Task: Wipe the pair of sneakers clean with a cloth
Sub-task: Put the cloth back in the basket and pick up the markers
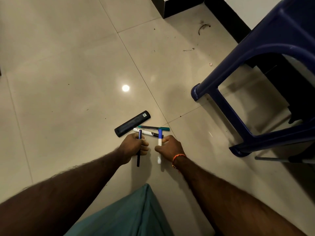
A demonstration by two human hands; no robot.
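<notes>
1. Glossy beige floor tiles (68, 82) fill the view, with grout lines running diagonally and a round lamp reflection (125, 88) near the middle.
2. Nearest the camera, a teal cloth-covered knee (136, 213) sits between two bare forearms reaching forward.
3. Just beyond, the left hand (134, 147) has its fingers curled round a dark blue pen (139, 150), held roughly upright against the floor.
4. Beside it, the right hand (170, 147) — an orange thread band (178, 157) at the wrist — pinches a white marker with a blue cap (159, 147) between thumb and fingers.
5. Touching or just past the fingertips lie a white marker with a black end (146, 132) and a thin teal-capped pen (154, 128), with a black remote control (133, 123) slanting away to their left.
6. Farther right stands a dark blue plastic stool (255, 53); scattered crumbs and a curled dark scrap (203, 28) dot the far floor, below a black plinth (177, 5).
7. Neither sneakers nor a wiping cloth are in view — I cannot tell where they are. Judging from this, the wiping has not begun: both hands are busy with pens, which looks like clearing the floor, so the whole cleaning remains.
</notes>
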